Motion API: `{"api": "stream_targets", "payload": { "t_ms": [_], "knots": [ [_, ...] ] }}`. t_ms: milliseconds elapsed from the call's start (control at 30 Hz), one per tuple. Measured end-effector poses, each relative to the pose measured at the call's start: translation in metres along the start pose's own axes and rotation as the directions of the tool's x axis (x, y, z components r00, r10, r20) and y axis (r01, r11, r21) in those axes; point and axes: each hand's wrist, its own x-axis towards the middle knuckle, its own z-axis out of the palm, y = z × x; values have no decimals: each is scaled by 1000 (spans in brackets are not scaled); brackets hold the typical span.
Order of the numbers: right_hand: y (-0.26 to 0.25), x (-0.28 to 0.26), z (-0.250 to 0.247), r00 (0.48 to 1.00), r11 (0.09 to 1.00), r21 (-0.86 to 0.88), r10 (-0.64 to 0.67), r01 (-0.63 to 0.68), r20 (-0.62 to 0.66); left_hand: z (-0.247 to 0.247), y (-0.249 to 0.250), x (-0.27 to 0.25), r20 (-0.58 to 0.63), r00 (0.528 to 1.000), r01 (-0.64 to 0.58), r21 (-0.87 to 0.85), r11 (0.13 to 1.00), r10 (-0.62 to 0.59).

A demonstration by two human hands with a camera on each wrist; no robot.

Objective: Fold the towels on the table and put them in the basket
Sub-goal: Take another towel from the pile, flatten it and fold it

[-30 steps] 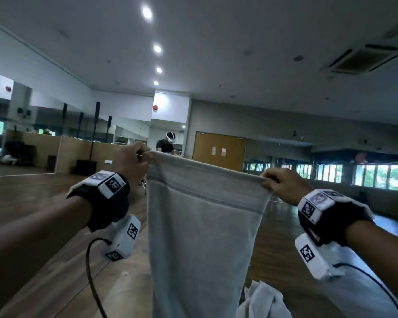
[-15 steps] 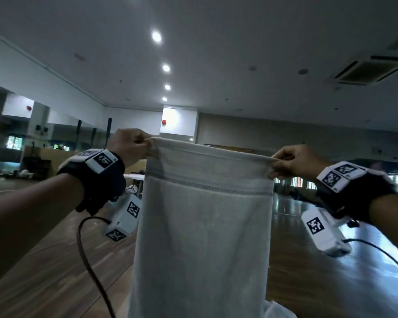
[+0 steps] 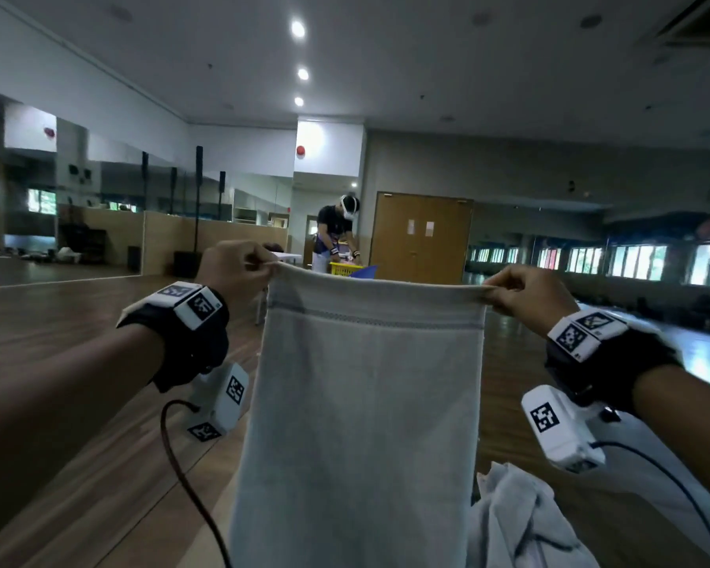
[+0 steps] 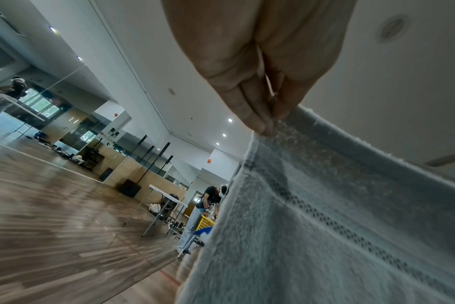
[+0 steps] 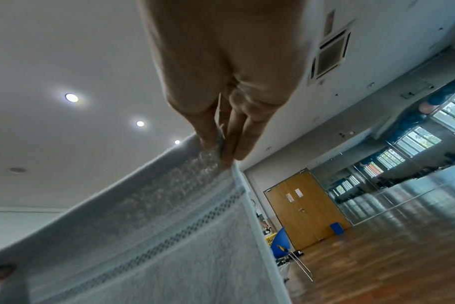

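A pale grey towel (image 3: 365, 424) with a woven band near its top hem hangs straight down in front of me, stretched flat between both hands. My left hand (image 3: 238, 268) pinches its top left corner, and the left wrist view shows the fingertips (image 4: 260, 121) closed on the hem of the towel (image 4: 325, 226). My right hand (image 3: 521, 293) pinches the top right corner; its fingertips (image 5: 229, 152) clamp the towel (image 5: 156, 236) edge. The towel's lower end runs out of view. No basket of mine is in view.
A crumpled light towel (image 3: 521, 522) lies low at the right, on a surface I can barely see. Far ahead another person (image 3: 337, 235) bends over a table with a yellow basket (image 3: 343, 269). Wooden floor (image 3: 78, 321) spreads around, with mirrors along the walls.
The view tilted up half a second ago and has come back down. Both hands keep pinching the same towel corners, now lower in view and spread a little wider.
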Motion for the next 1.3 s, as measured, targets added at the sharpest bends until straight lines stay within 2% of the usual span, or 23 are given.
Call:
{"api": "stream_targets", "payload": {
  "t_ms": [100, 167, 300, 400, 467, 533, 600, 633, 767, 867, 900, 967, 1033, 1133, 1233, 1300],
  "knots": [
    [14, 1, 16, 998, 999, 20, -26, 27, -58, 13, -11, -5, -54, 998, -28, -15, 999, 27],
    [24, -2, 27, 997, 999, 20, -32, 34, -74, 21, -19, -11, -45, 999, -21, -30, 999, 20],
    [55, -25, 53, 1000, 1000, -7, 14, -13, 15, 38, -44, -43, 103, 994, 26, 7, 1000, -27],
    [93, -67, 78, 990, 997, -33, 68, -64, 122, 51, -72, -89, 269, 962, 43, -26, 999, -35],
    [121, -104, 95, 975, 994, -48, 106, -99, 194, 61, -92, -131, 418, 904, 108, -31, 994, -85],
    [149, -148, 114, 948, 988, -57, 151, -140, 280, 69, -112, -181, 564, 806, 209, 12, 978, -180],
    [173, -195, 131, 923, 986, -103, 162, -134, 348, 77, -131, -231, 641, 726, 290, 43, 956, -249],
    [184, -216, 139, 913, 985, -124, 158, -120, 376, 81, -139, -254, 669, 694, 289, 80, 954, -266],
    [219, -283, 162, 861, 982, -158, 166, -102, 480, 92, -161, -312, 794, 545, 60, 282, 957, -268],
    [236, -309, 173, 837, 984, -155, 155, -85, 524, 94, -173, -330, 864, 475, -116, 251, 961, -168],
    [240, -311, 175, 833, 985, -156, 149, -76, 532, 93, -176, -332, 873, 469, -158, 231, 960, -133],
    [244, -308, 180, 822, 982, -180, 152, -61, 549, 94, -181, -331, 870, 488, -215, 205, 955, -77],
    [245, -299, 187, 813, 973, -226, 169, -47, 557, 98, -184, -325, 858, 511, -217, 200, 956, -63],
    [245, -281, 202, 818, 957, -288, 191, -31, 543, 113, -189, -312, 859, 489, -205, 284, 937, -154],
    [244, -262, 217, 818, 916, -401, 237, -9, 524, 133, -196, -297, 828, 495, -171, 388, 906, -261],
    [243, -252, 225, 819, 891, -454, 256, 7, 514, 147, -200, -291, 816, 500, -164, 418, 894, -290]
  ]
}}
